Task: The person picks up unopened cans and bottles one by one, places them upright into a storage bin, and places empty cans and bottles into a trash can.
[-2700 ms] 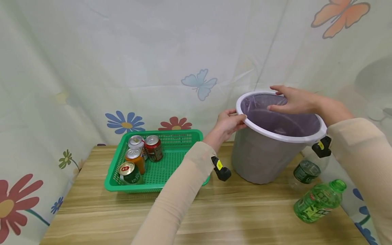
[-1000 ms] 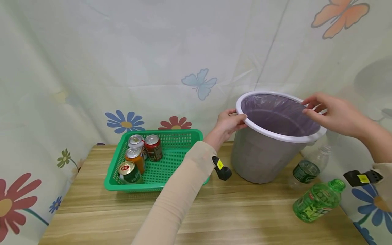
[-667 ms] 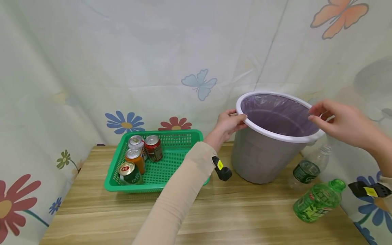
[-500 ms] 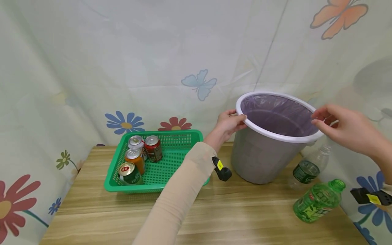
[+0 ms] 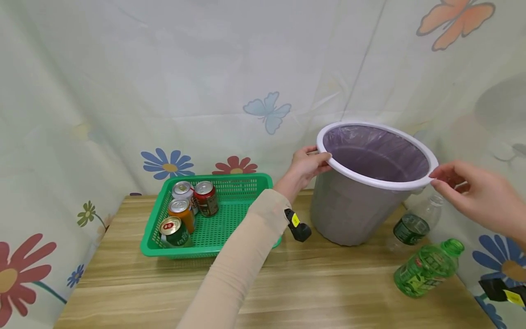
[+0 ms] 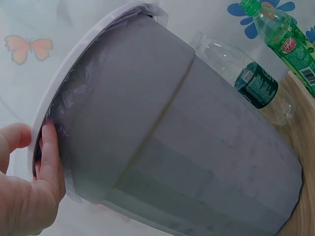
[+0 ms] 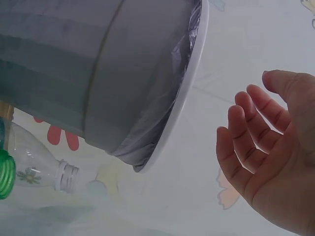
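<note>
A grey trash bin (image 5: 349, 210) with a white rim and a purple plastic liner stands on the table's right side. My left hand (image 5: 306, 167) grips the rim at its left; in the left wrist view the thumb lies on the rim's outer face and the fingers (image 6: 50, 155) are tucked behind it. Off the bin's right edge is my right hand (image 5: 478, 194), holding nothing. The right wrist view shows its fingers (image 7: 241, 135) loosely bent, apart from the rim (image 7: 189, 83). Inside the bin I see only liner; part of the bottom is hidden.
A green basket (image 5: 230, 249) at the left holds several drink cans (image 5: 176, 232). Right of the bin stand a clear bottle (image 5: 412, 226) and a green bottle (image 5: 427, 269), both uncapped. A printed curtain (image 5: 185, 91) hangs behind the wooden table (image 5: 308, 292).
My right hand has moved from over the bin's mouth to the right and down, past the rim. My left hand keeps its grip, and the basket and bottles stay put.
</note>
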The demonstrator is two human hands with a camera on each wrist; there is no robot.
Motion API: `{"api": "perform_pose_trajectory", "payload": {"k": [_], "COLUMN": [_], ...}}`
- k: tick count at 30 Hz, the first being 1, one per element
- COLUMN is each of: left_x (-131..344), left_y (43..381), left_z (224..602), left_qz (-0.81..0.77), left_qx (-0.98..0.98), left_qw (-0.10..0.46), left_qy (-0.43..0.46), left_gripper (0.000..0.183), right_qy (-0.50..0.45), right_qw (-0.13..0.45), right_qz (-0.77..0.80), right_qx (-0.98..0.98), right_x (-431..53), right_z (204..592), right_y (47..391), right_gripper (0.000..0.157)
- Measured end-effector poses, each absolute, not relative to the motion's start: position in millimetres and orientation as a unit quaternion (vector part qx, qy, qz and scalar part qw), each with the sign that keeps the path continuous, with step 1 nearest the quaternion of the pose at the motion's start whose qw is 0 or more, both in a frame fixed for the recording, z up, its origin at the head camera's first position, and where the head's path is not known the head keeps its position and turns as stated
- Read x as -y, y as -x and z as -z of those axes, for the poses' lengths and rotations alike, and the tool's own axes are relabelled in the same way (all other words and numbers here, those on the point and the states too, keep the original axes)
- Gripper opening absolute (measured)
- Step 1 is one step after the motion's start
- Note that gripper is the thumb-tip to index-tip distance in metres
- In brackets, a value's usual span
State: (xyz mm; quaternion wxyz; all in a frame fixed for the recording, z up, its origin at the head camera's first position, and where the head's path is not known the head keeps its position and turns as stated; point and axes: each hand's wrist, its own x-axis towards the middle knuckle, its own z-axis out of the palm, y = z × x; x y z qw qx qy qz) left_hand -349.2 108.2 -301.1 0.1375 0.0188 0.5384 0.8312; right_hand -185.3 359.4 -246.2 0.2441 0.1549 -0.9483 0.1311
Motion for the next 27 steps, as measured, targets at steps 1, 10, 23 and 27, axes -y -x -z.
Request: {"api": "perform_pose_trajectory", "payload": {"k": [1, 10, 23, 27], "left_x": [-108, -105, -107, -106], "left_y": [349, 347, 348, 348], "left_z": [301, 298, 300, 301], "left_qz": [-0.831, -0.827, -0.827, -0.826], "left_qx": [-0.538, -0.543, -0.544, -0.546], "left_qw": [0.137, 0.144, 0.14, 0.14], "left_qy": [-0.018, -0.017, -0.013, -0.013], "left_gripper": [0.047, 0.049, 0.049, 0.049], "right_qy": [-0.156, -0.143, -0.089, -0.085], "right_qw": [0.247, 0.265, 0.297, 0.309], "right_qz": [-0.135, -0.149, -0.235, -0.243], "right_qx": [0.947, 0.942, 0.921, 0.915], "right_x": [-360, -365, -380, -386], "right_z": [248, 266, 299, 308], "right_y": [183, 171, 148, 145], "right_gripper": [0.013, 0.013, 0.013, 0.014]}}
